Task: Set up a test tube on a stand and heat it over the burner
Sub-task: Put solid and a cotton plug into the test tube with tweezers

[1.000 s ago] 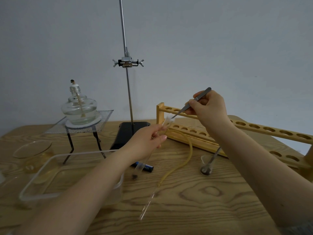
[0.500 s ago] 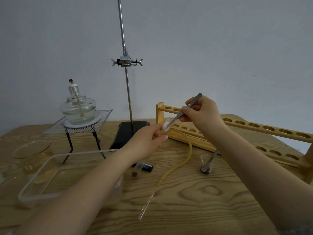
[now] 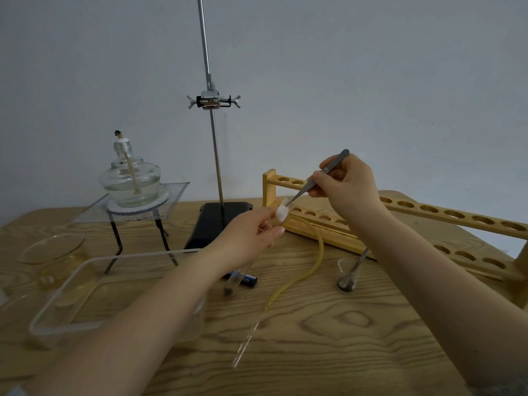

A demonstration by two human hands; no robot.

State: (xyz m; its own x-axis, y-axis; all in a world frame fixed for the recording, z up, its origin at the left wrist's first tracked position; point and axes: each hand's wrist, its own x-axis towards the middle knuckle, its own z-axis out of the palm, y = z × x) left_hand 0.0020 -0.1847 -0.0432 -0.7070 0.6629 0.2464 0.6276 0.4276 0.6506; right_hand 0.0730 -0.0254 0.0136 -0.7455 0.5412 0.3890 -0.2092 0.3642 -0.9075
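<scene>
Lower than a second ago, the right hand pinches metal tweezers whose tips now press a white cotton wad into the mouth of the test tube. Fingers of the left hand curl round that tube, holding it tilted above the wooden table, dark powder at its lower end. Behind stand the clamp stand and glass burner.

1 test tube | 1 burner | 1 stand | 1 tweezers | 1 rack | 2 hands
</scene>
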